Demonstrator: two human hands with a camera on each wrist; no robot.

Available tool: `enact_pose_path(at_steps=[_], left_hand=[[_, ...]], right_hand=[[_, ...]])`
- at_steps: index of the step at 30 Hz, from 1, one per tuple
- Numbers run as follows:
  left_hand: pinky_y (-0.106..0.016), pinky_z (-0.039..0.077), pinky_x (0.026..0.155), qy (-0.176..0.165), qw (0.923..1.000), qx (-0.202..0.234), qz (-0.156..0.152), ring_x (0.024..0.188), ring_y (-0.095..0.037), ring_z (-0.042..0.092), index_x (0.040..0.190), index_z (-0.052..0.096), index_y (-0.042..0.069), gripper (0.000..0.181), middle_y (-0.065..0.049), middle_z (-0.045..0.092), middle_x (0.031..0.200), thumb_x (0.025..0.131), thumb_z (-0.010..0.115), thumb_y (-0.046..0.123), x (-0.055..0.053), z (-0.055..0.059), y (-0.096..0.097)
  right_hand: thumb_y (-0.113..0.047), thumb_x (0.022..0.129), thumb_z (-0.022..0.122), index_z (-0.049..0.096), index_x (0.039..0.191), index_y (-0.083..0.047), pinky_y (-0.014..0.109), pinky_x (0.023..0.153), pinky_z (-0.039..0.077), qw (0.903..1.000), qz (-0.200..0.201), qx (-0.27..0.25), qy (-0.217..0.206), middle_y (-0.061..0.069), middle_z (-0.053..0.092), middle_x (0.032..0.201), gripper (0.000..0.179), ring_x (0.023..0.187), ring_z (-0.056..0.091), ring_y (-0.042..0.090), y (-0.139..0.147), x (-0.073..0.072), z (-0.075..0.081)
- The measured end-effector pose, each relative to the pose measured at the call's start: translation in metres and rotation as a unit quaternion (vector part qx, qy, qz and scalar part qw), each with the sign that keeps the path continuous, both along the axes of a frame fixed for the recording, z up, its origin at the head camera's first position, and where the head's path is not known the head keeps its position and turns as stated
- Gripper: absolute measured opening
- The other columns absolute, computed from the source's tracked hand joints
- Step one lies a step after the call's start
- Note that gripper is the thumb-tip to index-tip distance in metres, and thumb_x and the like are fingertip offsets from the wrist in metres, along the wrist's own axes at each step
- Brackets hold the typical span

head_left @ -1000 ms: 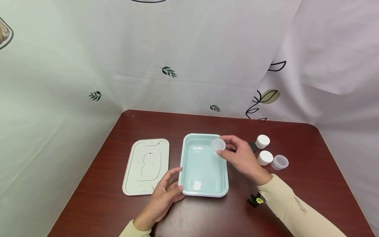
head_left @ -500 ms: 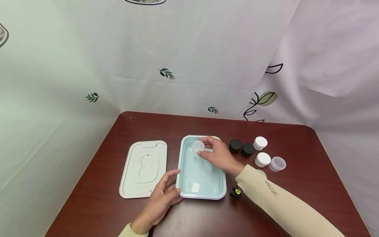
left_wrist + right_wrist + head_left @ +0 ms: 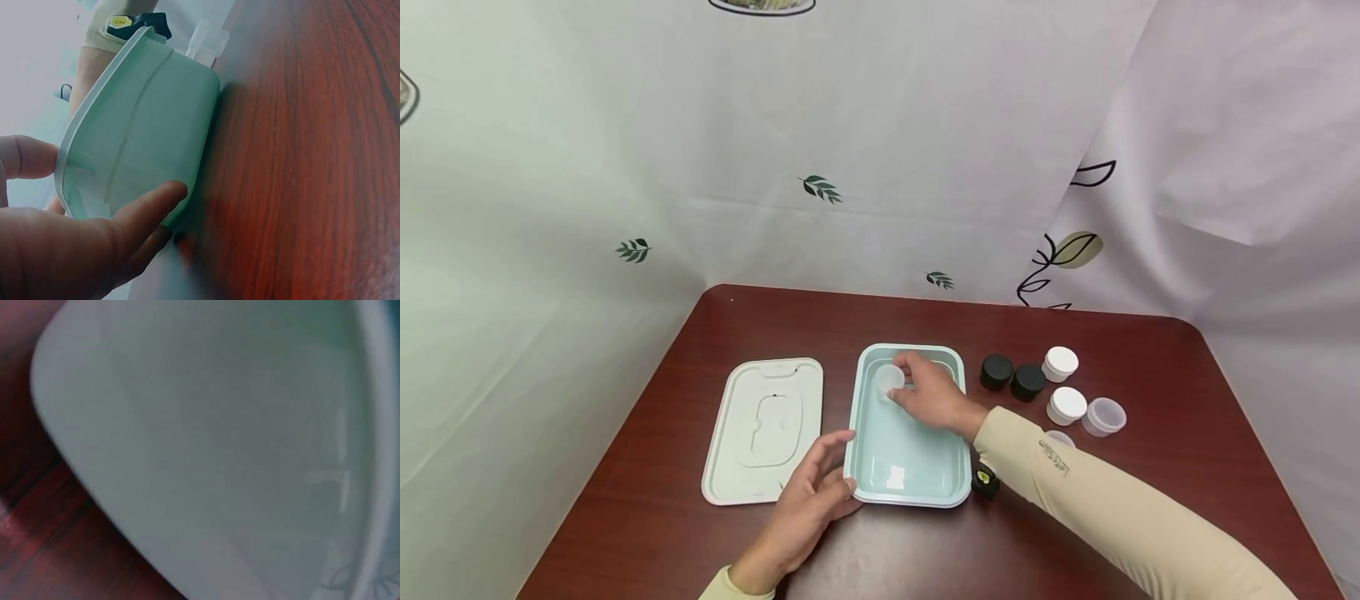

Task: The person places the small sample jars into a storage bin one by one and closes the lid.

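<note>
My right hand reaches over the pale blue rectangular box and pinches a small translucent round jar between thumb and fingers. The jar is inside the box, near its far left corner; whether it touches the floor I cannot tell. My left hand is at the near left corner, its fairly straight fingers touching the rim and outer wall. In the left wrist view, a fingertip touches the rim of the box and another finger lies along its side. The right wrist view holds only the blurred box wall.
A white lid lies left of the box. Right of it stand two black-capped jars, two white-capped jars and a translucent jar; another translucent jar is partly hidden by the right sleeve. A fabric backdrop stands behind the table.
My right hand has carried the translucent jar leftward from the box's right rim and lowered it inside. The black-capped jars have come into sight. My left hand stays at the corner.
</note>
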State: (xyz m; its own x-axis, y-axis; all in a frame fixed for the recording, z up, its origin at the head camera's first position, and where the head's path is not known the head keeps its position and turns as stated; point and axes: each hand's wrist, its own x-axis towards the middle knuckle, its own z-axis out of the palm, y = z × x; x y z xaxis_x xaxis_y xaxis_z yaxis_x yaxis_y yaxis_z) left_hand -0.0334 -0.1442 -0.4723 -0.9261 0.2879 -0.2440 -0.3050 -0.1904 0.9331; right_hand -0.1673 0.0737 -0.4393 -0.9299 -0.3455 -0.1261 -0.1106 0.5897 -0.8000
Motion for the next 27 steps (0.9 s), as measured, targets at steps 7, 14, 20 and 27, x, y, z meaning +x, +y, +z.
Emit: enact_pose_path(at_steps=[7,14,20,27], left_hand=[[-0.039,0.06,0.094,0.001,0.9999,0.011,-0.006,0.134,-0.031,0.057,0.157,0.032,0.008,0.066,-0.026,0.029,0.164,0.097,0.058,-0.003,0.002,0.0,0.001],[-0.039,0.06,0.093,0.003,0.9999,0.015,-0.002,0.135,-0.031,0.056,0.157,0.032,0.008,0.066,-0.026,0.028,0.165,0.097,0.059,-0.004,0.003,0.0,0.003],[-0.04,0.06,0.094,0.002,0.9999,0.011,0.001,0.136,-0.031,0.055,0.157,0.032,0.008,0.066,-0.025,0.028,0.166,0.097,0.058,-0.004,0.003,0.0,0.002],[-0.041,0.06,0.093,0.006,0.9999,0.012,0.009,0.133,-0.03,0.058,0.156,0.033,0.007,0.065,-0.025,0.03,0.166,0.096,0.057,-0.003,0.004,0.0,-0.001]], right_hand=[[-0.012,0.101,0.07,0.054,0.14,-0.005,0.048,0.101,0.056,0.9988,0.023,0.028,0.032,0.017,0.064,0.138,0.043,0.127,0.065,0.031,-0.007,-0.001,-0.012],[-0.015,0.102,0.07,0.054,0.139,-0.009,0.044,0.089,0.057,0.9987,0.008,0.043,0.026,0.013,0.066,0.128,0.041,0.11,0.065,0.025,-0.009,-0.001,-0.013],[-0.017,0.1,0.072,0.053,0.142,-0.009,0.045,0.092,0.058,0.9982,0.0,0.054,0.026,0.014,0.067,0.13,0.046,0.114,0.066,0.026,-0.011,-0.002,-0.012],[-0.017,0.098,0.075,0.05,0.15,-0.002,0.045,0.094,0.055,0.9956,0.003,0.079,0.05,0.017,0.065,0.132,0.06,0.108,0.063,0.026,-0.013,0.001,-0.003]])
